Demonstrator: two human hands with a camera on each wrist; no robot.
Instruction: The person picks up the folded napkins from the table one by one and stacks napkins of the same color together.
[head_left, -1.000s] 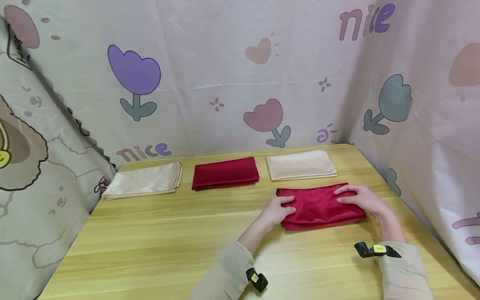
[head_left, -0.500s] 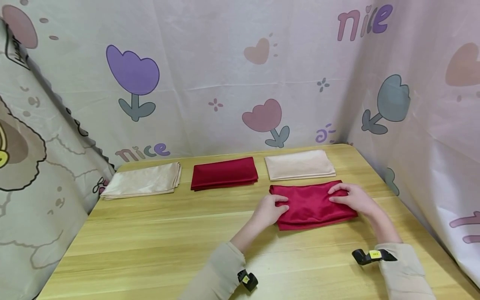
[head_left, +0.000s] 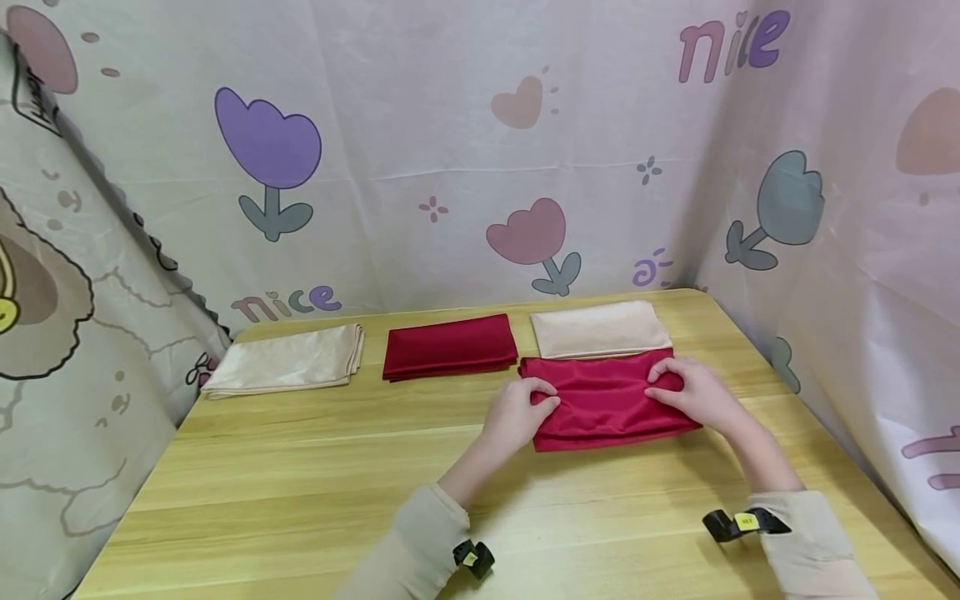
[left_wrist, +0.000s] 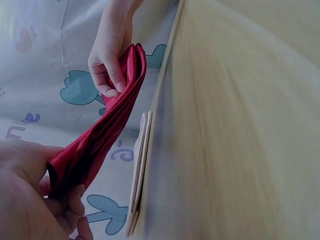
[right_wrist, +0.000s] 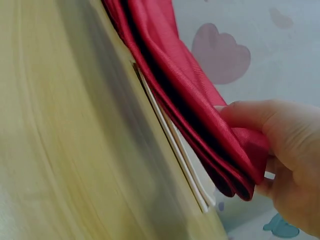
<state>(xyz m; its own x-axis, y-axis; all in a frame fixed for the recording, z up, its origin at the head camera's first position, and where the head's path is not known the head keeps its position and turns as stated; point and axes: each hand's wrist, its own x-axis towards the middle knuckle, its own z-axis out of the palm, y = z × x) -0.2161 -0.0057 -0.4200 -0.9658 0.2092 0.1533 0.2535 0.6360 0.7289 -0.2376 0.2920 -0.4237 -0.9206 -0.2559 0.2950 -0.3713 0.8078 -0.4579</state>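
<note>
Left hand [head_left: 513, 412] and right hand [head_left: 693, 392] pinch a folded rectangular crimson satin cloth [head_left: 603, 407]. Its long axis spans between them, nearside of the folded pale-pink satin cloth [head_left: 600, 330].

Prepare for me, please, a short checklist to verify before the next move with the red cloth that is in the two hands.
1. Left hand pinches the held red cloth near its left end: ok.
2. Right hand pinches it near its right end: ok.
3. Held red cloth is off the table: ok.
4. Its layers lie closed together: not ok, the right wrist view shows a dark gap between them.
5. Its upper face is smooth: not ok, ripples show.
6. The pinch is firm enough: cannot tell.
</note>
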